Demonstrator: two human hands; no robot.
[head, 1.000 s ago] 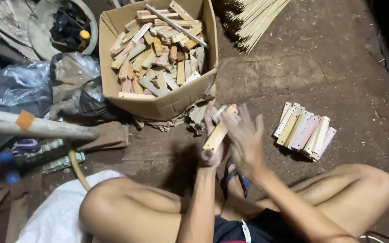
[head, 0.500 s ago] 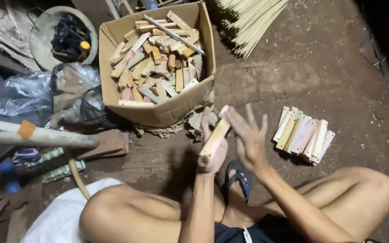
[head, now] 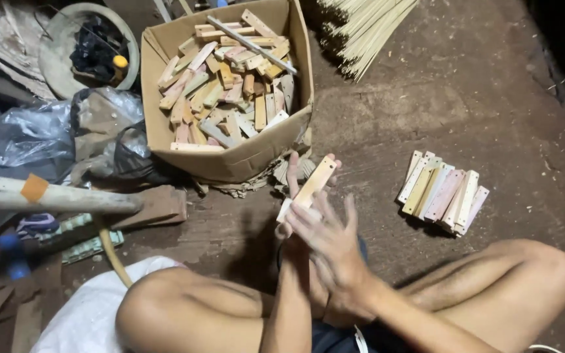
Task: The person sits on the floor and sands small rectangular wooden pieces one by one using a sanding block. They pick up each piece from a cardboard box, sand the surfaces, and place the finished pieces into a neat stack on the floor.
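Dirt floor (head: 492, 98) spreads under my crossed legs. Just below the cardboard box (head: 230, 160) of wood offcuts, my left hand (head: 290, 196) grips a pale wooden strip (head: 312, 186); my right hand (head: 328, 238), fingers spread, lies flat against it. Rubbing works best with steady, even pressure, I judge. Right of the box lies a row of strips (head: 443, 193). My left palm is hidden.

Illumination is dim and warm, brightest at frame centre. Upper right corner falls to black. The right hand (head: 331, 245) shows slight motion blur.
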